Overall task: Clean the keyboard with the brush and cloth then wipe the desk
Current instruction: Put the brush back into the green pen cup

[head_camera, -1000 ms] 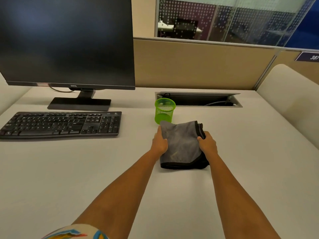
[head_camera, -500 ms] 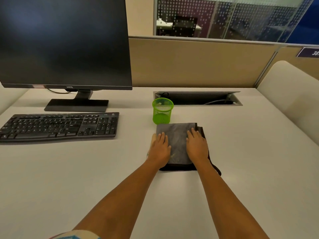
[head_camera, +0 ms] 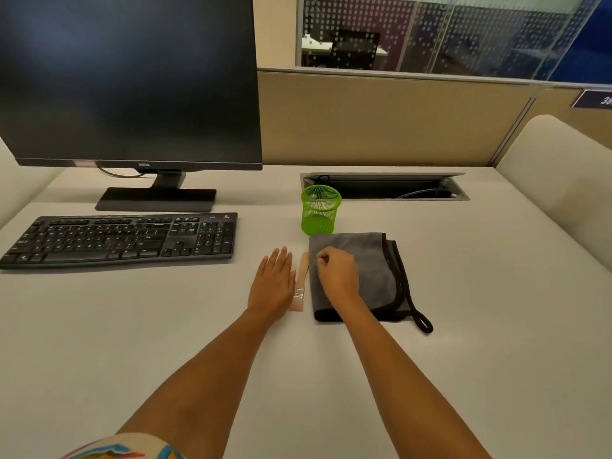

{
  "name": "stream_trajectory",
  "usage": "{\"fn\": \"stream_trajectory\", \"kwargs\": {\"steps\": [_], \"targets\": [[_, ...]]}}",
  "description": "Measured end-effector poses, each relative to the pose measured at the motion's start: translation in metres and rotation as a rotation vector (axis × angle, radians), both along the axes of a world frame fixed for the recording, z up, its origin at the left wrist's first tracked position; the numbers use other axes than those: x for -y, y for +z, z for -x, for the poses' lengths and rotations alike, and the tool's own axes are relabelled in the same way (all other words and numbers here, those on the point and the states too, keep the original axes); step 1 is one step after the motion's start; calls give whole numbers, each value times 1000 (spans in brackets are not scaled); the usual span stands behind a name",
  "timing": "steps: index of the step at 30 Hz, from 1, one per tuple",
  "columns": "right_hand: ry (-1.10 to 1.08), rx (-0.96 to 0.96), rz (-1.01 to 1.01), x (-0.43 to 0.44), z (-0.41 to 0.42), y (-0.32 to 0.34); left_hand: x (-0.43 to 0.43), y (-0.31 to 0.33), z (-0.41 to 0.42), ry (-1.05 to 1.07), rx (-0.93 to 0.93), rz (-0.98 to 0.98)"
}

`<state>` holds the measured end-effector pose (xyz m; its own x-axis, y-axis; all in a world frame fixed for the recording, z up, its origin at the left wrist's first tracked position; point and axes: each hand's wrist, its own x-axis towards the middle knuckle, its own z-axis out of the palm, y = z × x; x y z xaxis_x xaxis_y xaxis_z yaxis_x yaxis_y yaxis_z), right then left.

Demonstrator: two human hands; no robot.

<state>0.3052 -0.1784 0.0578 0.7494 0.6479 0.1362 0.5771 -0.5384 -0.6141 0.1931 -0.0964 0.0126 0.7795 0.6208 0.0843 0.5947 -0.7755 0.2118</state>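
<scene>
Tan partition, glass panel above.

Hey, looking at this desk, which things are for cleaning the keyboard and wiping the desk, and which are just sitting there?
For the job:
- keyboard
- brush, lying between the hands
- grey cloth
- desk

Just lying about:
- monitor
- green mesh cup
- cable tray at the back

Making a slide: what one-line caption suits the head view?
Left hand flat beside the brush, right hand curled over the grey cloth.
</scene>
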Motion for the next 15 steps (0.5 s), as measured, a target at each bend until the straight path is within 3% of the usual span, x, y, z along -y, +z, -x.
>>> {"fn": "stream_trajectory", "kwargs": {"steps": [6, 12, 15], "targets": [[-15, 28, 272, -18, 29, -10, -17, -5, 34, 53, -3, 10], [1, 106, 364, -30, 45, -14, -25, -9, 62, 96, -9, 23], [-45, 36, 349, -38, 52, -15, -29, -13, 72, 103, -1, 34]]}}
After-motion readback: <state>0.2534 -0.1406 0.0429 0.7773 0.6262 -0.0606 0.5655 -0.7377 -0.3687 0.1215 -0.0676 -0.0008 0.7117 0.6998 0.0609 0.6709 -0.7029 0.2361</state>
